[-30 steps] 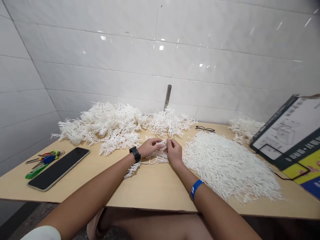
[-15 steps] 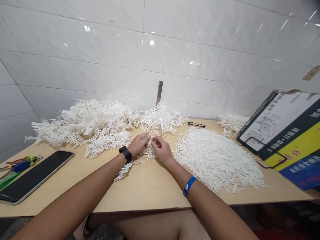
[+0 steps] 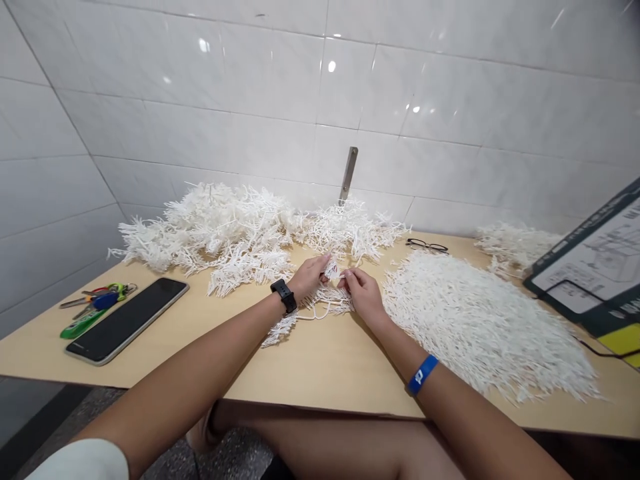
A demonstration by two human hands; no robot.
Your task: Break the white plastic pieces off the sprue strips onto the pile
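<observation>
Pinched in my left hand (image 3: 309,275) is a small white branched plastic piece (image 3: 332,269) with a little red among its tips. My right hand (image 3: 364,291) closes thumb and finger at the piece's right edge. Beneath both hands lie more white branched strips (image 3: 320,312), joined by a thin curved stem. A loose heap of white branched pieces (image 3: 225,227) stretches along the wall behind my left hand. To the right of my right hand spreads a dense pile of short white pieces (image 3: 480,320).
On the left, a phone (image 3: 130,320) lies beside keys (image 3: 103,298) with a green tag. Folded glasses (image 3: 427,246) rest behind the dense pile. A printed box (image 3: 595,260) stands at the right. A metal strip (image 3: 349,175) rises against the tiled wall.
The view has swung left, so everything sits farther right and more of the phone and keys shows. My hands are slightly farther apart, and the held piece shows more clearly between them.
</observation>
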